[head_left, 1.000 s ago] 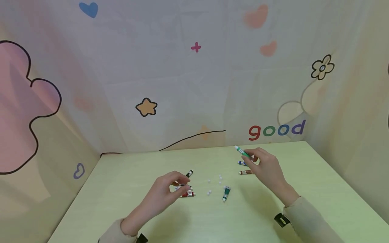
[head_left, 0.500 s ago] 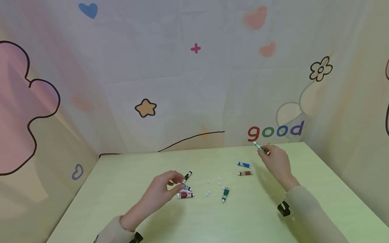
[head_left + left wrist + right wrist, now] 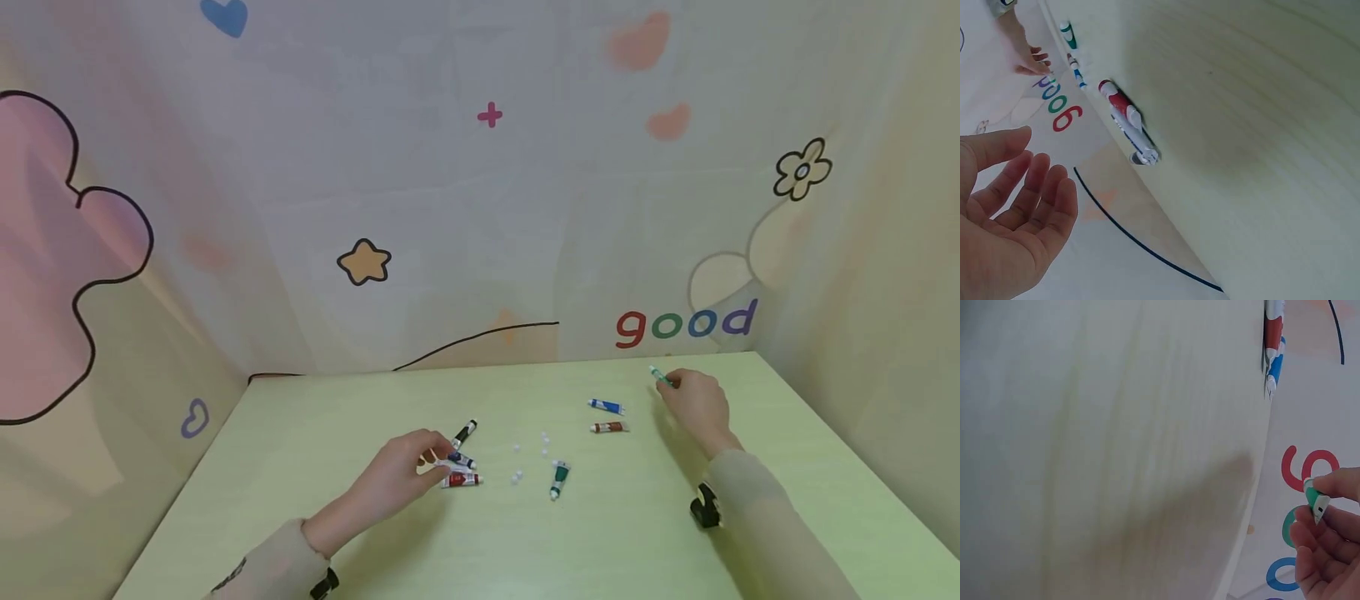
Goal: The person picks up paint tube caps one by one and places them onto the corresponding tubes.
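Your left hand point(image 3: 405, 467), fingers loosely curved and empty, hangs left of the middle of the table point(image 3: 300, 467), apart from the red tube point(image 3: 463, 480), which a low sweep could, in my judgement, knock askew. Your right hand point(image 3: 693, 406) pinches the light green tube point(image 3: 661, 375) near the far edge, toward the far right corner, where a slackened pinch might let it drop and roll. Against one second earlier, your left hand is nearly unchanged; your right sits further right, leaving the blue tube point(image 3: 606, 407) and brown tube point(image 3: 610, 427) uncovered.
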The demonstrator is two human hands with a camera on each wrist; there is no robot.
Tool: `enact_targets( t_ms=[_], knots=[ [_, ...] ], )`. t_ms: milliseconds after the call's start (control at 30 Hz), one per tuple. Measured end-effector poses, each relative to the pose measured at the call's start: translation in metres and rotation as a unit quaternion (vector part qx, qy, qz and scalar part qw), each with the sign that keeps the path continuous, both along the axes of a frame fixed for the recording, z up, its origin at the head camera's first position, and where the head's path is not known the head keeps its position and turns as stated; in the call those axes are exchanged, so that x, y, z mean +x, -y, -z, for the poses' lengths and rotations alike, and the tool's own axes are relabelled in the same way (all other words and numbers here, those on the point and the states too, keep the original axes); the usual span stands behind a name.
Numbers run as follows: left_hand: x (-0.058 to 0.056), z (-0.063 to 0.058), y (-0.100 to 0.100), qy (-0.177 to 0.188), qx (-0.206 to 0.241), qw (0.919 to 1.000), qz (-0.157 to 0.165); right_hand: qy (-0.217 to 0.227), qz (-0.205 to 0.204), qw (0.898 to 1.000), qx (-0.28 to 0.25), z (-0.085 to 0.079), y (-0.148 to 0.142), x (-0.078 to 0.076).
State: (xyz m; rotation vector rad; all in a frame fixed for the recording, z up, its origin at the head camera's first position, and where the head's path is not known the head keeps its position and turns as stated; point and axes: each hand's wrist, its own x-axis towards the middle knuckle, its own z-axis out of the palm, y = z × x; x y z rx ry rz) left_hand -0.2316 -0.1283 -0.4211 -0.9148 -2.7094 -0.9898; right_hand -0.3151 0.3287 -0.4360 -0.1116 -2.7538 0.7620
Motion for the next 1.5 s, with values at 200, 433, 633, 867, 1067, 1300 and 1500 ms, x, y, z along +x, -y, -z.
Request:
enact_targets(
  t_ms=[200,433,633,867,1067,1300,1500],
  knots=[
    [-0.005,0.004,-0.003,-0.005,-0.032,0.9993,0.017,0.046,0.005,0.999,0.003,-0.001,0.000,-0.004],
    [-0.009,0.009,-0.008,0.008,-0.055,0.9980,0.030,0.084,-0.001,0.996,0.011,0.002,0.001,-0.009],
    [-0.012,0.016,-0.010,0.028,-0.061,0.9969,0.041,0.103,-0.016,0.994,0.032,0.003,0.005,-0.011],
    [-0.016,0.023,-0.011,0.043,-0.070,0.9955,0.048,0.119,-0.015,0.992,0.048,0.001,0.012,-0.011],
    [-0.018,0.027,-0.011,0.046,-0.081,0.9944,0.050,0.128,-0.003,0.991,0.045,0.001,0.014,-0.010],
    [-0.018,0.030,-0.013,0.057,-0.076,0.9941,0.051,0.133,0.001,0.990,0.040,0.001,0.014,-0.011],
    [-0.019,0.035,-0.014,0.047,-0.087,0.9939,0.049,0.153,0.007,0.987,0.039,-0.004,0.017,-0.008]
  ],
)
